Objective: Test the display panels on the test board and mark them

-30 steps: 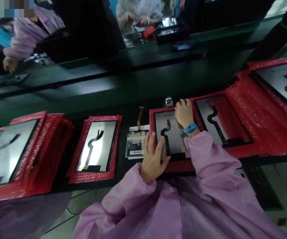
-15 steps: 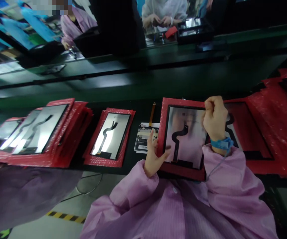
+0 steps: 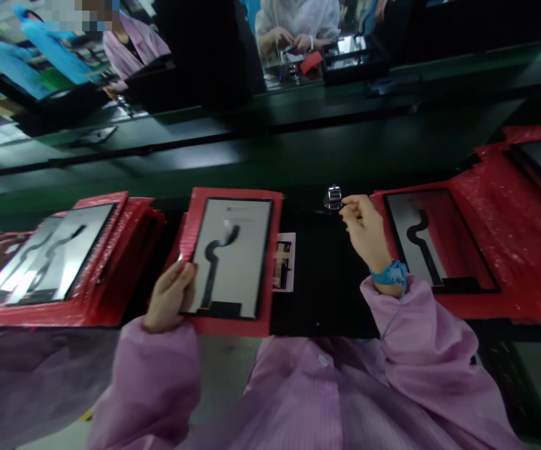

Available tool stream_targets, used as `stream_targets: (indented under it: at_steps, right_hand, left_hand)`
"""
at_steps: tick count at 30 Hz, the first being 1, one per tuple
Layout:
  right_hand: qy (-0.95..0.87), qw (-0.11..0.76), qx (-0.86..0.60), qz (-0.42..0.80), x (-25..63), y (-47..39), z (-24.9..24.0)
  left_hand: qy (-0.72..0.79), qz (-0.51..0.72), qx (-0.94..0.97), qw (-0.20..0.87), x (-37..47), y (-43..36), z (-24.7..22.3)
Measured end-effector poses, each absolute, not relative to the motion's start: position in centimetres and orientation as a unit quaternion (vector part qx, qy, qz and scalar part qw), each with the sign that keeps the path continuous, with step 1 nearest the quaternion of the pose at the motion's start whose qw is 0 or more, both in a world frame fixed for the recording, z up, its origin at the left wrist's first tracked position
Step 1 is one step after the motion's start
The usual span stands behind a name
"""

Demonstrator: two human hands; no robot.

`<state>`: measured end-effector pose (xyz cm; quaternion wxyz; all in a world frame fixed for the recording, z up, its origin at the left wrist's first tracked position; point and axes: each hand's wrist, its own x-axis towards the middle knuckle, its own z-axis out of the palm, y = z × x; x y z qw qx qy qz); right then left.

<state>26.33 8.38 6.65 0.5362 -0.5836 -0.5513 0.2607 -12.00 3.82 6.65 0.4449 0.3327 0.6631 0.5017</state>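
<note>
Black bench (image 3: pixel 321 269), blurred workers (image 3: pixel 54 50) at eleven o'clock; left hand (image 3: pixel 171 297) pinches red-backed display panel (image 3: pixel 244 269), part-covering circuit board (image 3: pixel 284 265); right hand (image 3: pixel 366 231), grip unclear, by metal object (image 3: pixel 333 197).

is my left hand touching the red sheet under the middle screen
Touching. The head view shows the thumb of the left hand over the left edge of the red sheet.

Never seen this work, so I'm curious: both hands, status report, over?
Left hand grips display panel with red wrap. Right hand at small shiny object. Panel partly hides circuit assembly.
</note>
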Motion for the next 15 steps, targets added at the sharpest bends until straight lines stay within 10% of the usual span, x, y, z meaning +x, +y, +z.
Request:
stream_targets:
  at_steps: [15]
  right_hand:
    - [-0.65,0.242,-0.719,0.044,25.2,13.7,3.1]
  left_hand:
    - [0.829,0.181,0.526,0.059,-23.1,7.0,3.4]
